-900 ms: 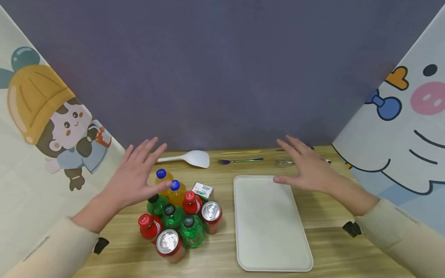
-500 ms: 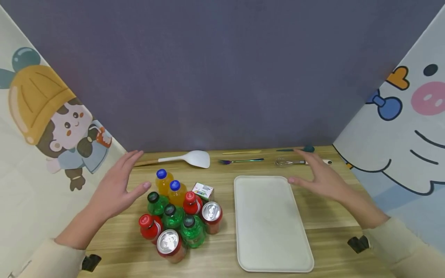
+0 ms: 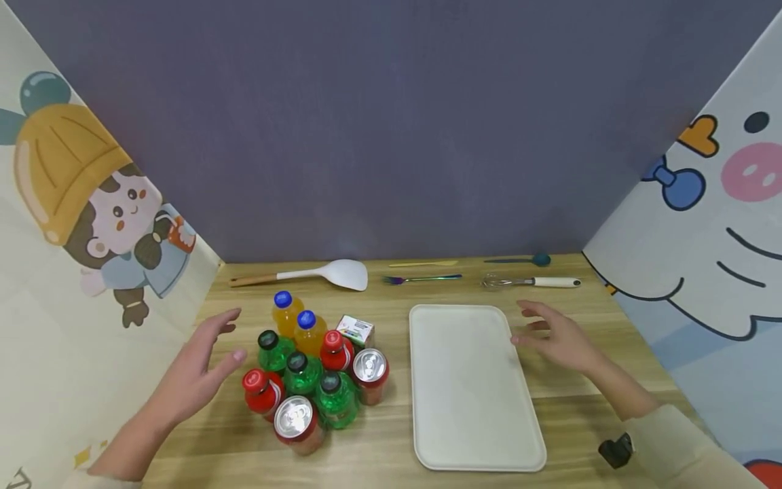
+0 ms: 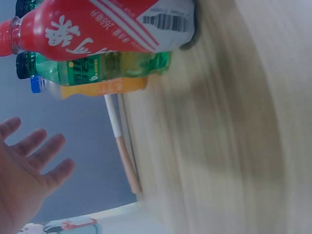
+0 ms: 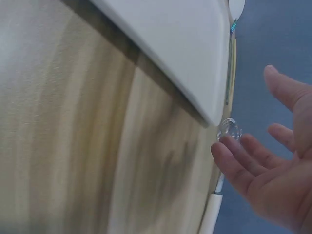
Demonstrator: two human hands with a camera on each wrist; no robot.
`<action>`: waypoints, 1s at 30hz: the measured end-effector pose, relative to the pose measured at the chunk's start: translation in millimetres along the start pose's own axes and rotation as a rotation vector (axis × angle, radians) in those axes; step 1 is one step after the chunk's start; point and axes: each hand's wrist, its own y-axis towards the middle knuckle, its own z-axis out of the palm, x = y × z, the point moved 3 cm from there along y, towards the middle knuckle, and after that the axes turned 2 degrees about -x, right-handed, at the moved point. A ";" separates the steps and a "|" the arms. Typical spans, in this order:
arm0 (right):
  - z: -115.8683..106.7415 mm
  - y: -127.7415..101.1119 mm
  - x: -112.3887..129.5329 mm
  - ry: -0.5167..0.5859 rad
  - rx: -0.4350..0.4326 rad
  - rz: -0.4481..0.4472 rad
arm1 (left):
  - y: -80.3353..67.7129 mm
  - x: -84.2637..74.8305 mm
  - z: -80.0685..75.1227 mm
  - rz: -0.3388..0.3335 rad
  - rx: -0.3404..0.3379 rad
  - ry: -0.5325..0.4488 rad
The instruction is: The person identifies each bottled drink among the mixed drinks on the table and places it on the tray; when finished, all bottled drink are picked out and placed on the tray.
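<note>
My left hand (image 3: 198,370) hovers left of a cluster of drinks, its fingers relaxed and nothing in them. Nearest to it are a red bottle (image 3: 264,394) and a green bottle (image 3: 275,351). More green bottles (image 3: 337,402), two orange-juice bottles (image 3: 310,334), another red bottle (image 3: 337,352), two red cans (image 3: 370,377) and a small white box (image 3: 356,331) make up the group. Over on the right, my right hand (image 3: 559,338) hangs by the upper right edge of a white tray (image 3: 476,387), fingers loosely bent and holding nothing. In the right wrist view, a whisk (image 5: 229,130) shows behind its fingertips.
Along the back of the wooden table lie a white spatula (image 3: 345,274) with a wooden handle, a fork (image 3: 423,279), a gold knife (image 3: 423,263), a dark spoon (image 3: 540,259) and the whisk's white handle (image 3: 557,282). A grey wall (image 3: 391,136) rises behind them.
Both hands have drawn back toward the person and lower, the left one away from above the bottles, the right one off the whisk and tray corner. The objects stay where they were.
</note>
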 end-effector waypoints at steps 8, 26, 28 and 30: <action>15.8 -3.8 -29.2 0.057 0.066 0.105 | -27.3 8.0 12.5 0.014 0.024 -0.056; 35.6 -9.7 -40.1 0.098 0.090 0.152 | -49.6 9.3 34.7 0.009 0.044 -0.123; 37.3 -9.0 -41.8 0.120 0.094 0.159 | -50.2 10.7 36.4 -0.017 0.050 -0.114; 39.1 -8.3 -43.4 0.134 0.101 0.166 | -51.0 12.3 38.1 -0.043 0.065 -0.104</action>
